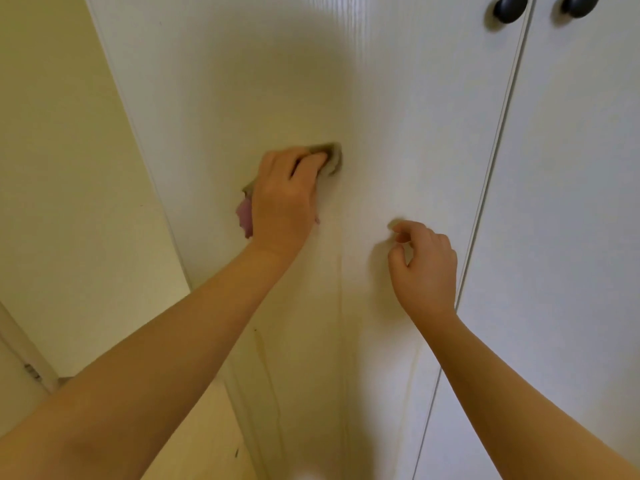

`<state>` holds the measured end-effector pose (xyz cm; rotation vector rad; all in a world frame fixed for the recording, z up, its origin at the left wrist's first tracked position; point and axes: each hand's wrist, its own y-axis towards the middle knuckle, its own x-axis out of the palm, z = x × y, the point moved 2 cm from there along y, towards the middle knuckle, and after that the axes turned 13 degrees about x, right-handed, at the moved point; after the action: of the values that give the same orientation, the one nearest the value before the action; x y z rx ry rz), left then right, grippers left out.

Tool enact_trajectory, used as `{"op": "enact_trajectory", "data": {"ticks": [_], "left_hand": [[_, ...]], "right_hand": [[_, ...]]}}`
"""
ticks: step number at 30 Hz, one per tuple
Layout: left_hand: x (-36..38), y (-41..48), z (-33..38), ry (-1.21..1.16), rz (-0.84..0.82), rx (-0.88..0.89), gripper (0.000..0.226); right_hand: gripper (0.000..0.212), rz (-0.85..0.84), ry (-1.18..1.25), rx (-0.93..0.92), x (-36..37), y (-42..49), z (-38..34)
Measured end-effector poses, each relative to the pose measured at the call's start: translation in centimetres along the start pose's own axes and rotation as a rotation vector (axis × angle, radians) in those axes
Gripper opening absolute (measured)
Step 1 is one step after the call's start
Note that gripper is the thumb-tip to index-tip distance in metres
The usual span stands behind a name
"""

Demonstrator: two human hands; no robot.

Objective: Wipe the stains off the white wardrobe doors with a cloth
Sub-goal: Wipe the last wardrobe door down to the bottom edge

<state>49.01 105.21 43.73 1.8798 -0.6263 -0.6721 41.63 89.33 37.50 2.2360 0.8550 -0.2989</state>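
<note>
Lower frame: faint brown run marks (265, 362) on wardrobe door (242, 81), unwiped. Centre right: right hand (424, 268) loosely curled, holding nothing. Centre: left hand (284, 199) grips cloth (332, 161), pressed to door. Likely risk: the cloth looks soiled and may smear or drip new streaks. Knobs (510, 8) upper right.

White wardrobe doors (398, 133); 2 black knobs (510, 8); grey-pink cloth (244, 211); yellowish streaks (341, 289).

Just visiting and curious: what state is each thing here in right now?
left hand: grips the cloth
cloth: bunched, pressed against the left door
right hand: loosely curled, holding nothing
left door: shut, faint streaks below the cloth
right door: shut
</note>
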Motion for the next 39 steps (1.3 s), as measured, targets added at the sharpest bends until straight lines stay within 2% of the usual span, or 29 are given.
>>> {"op": "enact_trajectory", "data": {"ticks": [2,6,7,9,11,12,14,16,18,20,23,24,26,28,30,32,35,36,37,39], "left_hand": [[0.8,-0.9,1.2,-0.008,-0.055,-0.06,0.016],[1.2,-8.3,6.3,-0.163,-0.352,0.381,0.03],[1.2,-8.0,5.8,-0.175,-0.38,0.401,0.033],[1.1,-5.0,4.0,-0.173,-0.351,0.233,0.026],[1.3,-1.9,2.0,-0.102,-0.197,0.048,0.016],[1.3,-1.4,2.1,-0.081,-0.117,0.041,0.014],[2.1,-4.7,3.7,-0.051,-0.077,0.168,0.017],[2.5,-10.1,6.7,-0.112,-0.247,0.338,0.02],[2.2,-12.3,7.4,-0.15,-0.395,0.405,0.023],[2.0,-9.7,6.0,-0.163,-0.362,0.357,0.024],[1.4,-4.5,2.8,-0.065,-0.11,0.147,0.016],[1.4,-4.5,2.7,-0.055,-0.079,0.141,0.014],[1.9,-8.1,4.4,-0.075,-0.128,0.291,0.017],[2.1,-12.9,6.3,-0.122,-0.303,0.479,0.02],[1.9,-14.4,6.3,-0.143,-0.408,0.522,0.018],[1.9,-12.0,5.5,-0.133,-0.369,0.46,0.022],[1.6,-6.7,3.8,-0.061,-0.147,0.209,0.02],[1.7,-6.8,3.8,-0.047,-0.118,0.201,0.018],[1.8,-8.1,4.3,-0.048,-0.126,0.263,0.02],[2.4,-12.7,6.1,-0.126,-0.29,0.489,0.021]], "right_hand": [[0.043,-0.012,0.013,0.009,0.1,0.1,-0.1],[0.035,-0.019,-0.023,0.0,-0.2,-0.7,0.6],[0.033,-0.019,-0.035,0.01,-0.4,-0.9,0.9],[0.035,-0.013,-0.046,0.021,-0.7,-1.0,1.6],[0.036,0.0,-0.035,0.039,-0.9,-0.8,2.1],[0.033,-0.002,-0.028,0.056,-0.9,-0.6,2.1],[0.03,-0.015,-0.028,0.087,-0.9,-0.7,2.4],[0.03,-0.023,-0.043,0.082,-1.1,-1.1,2.5],[0.03,-0.033,-0.069,0.077,-1.3,-1.4,2.9],[0.03,-0.034,-0.068,0.09,-1.5,-1.5,3.2],[0.03,-0.013,-0.038,0.121,-1.7,-1.3,3.3],[0.03,-0.011,-0.033,0.126,-1.6,-1.4,3.3],[0.03,-0.025,-0.024,0.116,-1.3,-1.6,3.3],[0.031,-0.044,-0.033,0.118,-1.3,-2.0,3.4],[0.031,-0.042,-0.042,0.12,-1.5,-2.2,3.6],[0.03,-0.041,-0.052,0.127,-1.8,-2.4,4.0],[0.03,-0.016,-0.028,0.167,-2.0,-2.2,4.6],[0.029,-0.013,-0.024,0.179,-1.9,-2.2,4.8],[0.029,-0.016,-0.025,0.18,-1.9,-2.3,4.8],[0.029,-0.023,-0.037,0.175,-1.9,-2.6,5.0]]}}
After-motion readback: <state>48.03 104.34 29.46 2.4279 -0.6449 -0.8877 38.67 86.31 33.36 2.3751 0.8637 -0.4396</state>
